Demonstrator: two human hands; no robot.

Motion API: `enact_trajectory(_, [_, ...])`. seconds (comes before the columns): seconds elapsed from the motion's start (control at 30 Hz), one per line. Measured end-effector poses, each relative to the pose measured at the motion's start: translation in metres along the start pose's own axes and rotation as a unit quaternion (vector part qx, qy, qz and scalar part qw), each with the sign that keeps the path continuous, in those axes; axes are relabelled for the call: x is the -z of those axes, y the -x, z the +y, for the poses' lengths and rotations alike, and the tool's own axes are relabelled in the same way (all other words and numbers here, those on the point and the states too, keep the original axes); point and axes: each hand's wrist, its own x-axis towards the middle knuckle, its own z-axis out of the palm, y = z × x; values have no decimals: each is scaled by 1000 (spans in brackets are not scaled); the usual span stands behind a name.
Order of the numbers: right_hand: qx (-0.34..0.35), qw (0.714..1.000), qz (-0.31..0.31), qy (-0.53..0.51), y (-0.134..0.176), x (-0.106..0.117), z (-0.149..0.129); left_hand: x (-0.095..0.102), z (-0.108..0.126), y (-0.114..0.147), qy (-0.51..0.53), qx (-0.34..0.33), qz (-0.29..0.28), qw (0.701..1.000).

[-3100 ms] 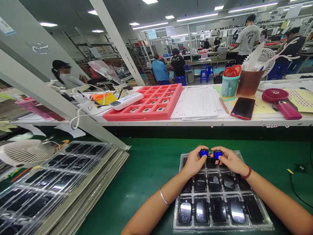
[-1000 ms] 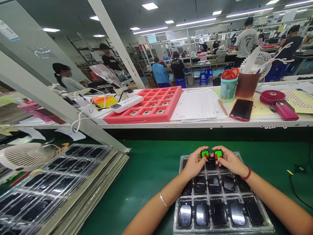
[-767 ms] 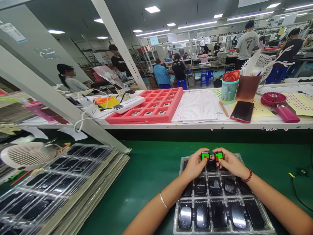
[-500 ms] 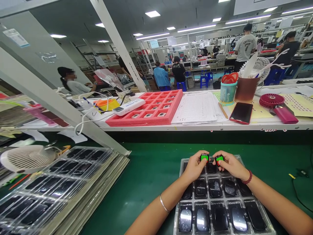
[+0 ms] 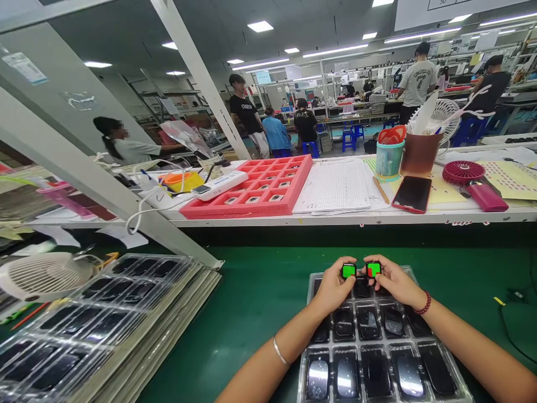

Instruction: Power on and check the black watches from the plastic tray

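Observation:
My left hand (image 5: 337, 284) grips a small square smartwatch (image 5: 348, 271) with a lit screen, mostly green. In my right hand (image 5: 391, 280) is a second smartwatch (image 5: 373, 270), its screen green with red at the lower left. My right thumb rests at that screen's lower edge. The two watches are held side by side, a little apart, over the back rows of a clear plastic tray (image 5: 302, 358). Dark, rounded watch bodies (image 5: 379, 374) lie in the tray's compartments. My hands and forearms hide part of the back rows.
Stacked trays of similar dark pieces (image 5: 113, 288) stand on the left beside a white fan (image 5: 44, 274). The shelf ahead holds a red foam tray (image 5: 235, 211), papers (image 5: 333, 187), a phone (image 5: 412, 194) and a pink handheld fan (image 5: 486, 195). A cable (image 5: 509, 330) lies at right. Several people work beyond.
Both watches have tilted so their screens face me more, and more green shows. My right thumb has slid lower on its screen. A person in black has come into view in the background.

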Motion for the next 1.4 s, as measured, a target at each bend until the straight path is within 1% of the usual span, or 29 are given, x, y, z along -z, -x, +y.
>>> enact_trajectory(0.17, [-5, 1000, 4, 8, 1, 0, 1, 0, 0, 1, 8, -9, -3, 1000])
enact_trajectory(0.47, [-6, 1000, 6, 30, 3, -1, -5, 0, -7, 0, 16, -5, -11, 1000])
enact_trajectory(0.67, [-17, 1000, -10, 20, 5, 1, -9, -1, -6, 0, 4, -6, -16, 1000])
enact_trajectory(0.8, [-8, 1000, -17, 11, 5, 0, -10, 0, -5, 1, -1, 0, -18, 1000])
enact_trajectory(0.93, [-2, 1000, -1, 11, 3, 1, -7, 1, -2, 0, -8, -1, -6, 1000])
enact_trajectory(1.1, [-17, 999, 22, 37, 1, 1, -2, 1, -2, -1, 13, -5, 12, 1000])
enact_trajectory(1.23, [5, 1000, 12, 23, 2, 0, -2, 1, -5, -1, 29, 7, 9, 1000])
enact_trajectory(1.4, [-4, 999, 10, 39, 1, 1, 0, 1, -5, -1, 40, 2, 13, 999])
